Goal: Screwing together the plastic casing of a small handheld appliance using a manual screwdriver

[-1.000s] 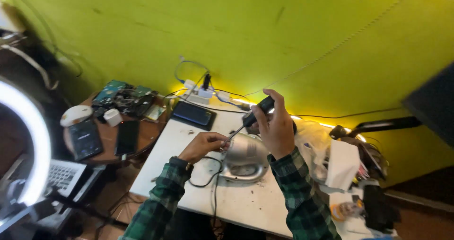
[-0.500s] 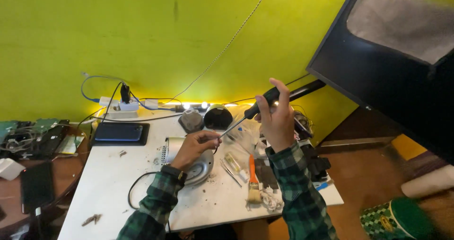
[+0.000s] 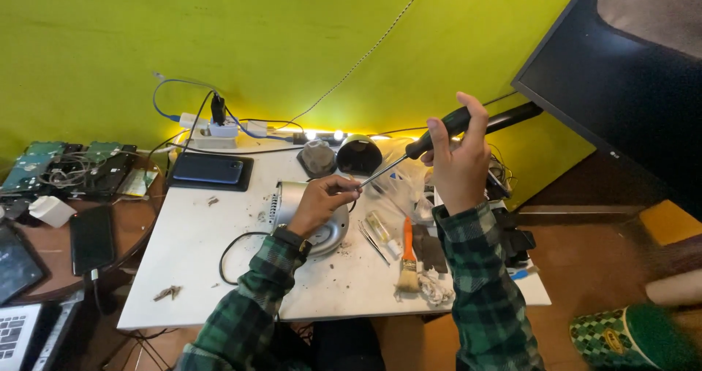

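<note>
Screwdriver (image 3: 409, 154) held raised above the white table (image 3: 197, 246), black handle gripped in the right hand (image 3: 457, 159), fingers closed around it. Left hand (image 3: 322, 199) pinches the shaft tip, resting on a silver round device (image 3: 292, 206). Orange-handled brush (image 3: 406, 257) lies near right.

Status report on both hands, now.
Right hand grips screwdriver. Left hand pinches its tip over silver device. Brush lies alongside, clear.
</note>
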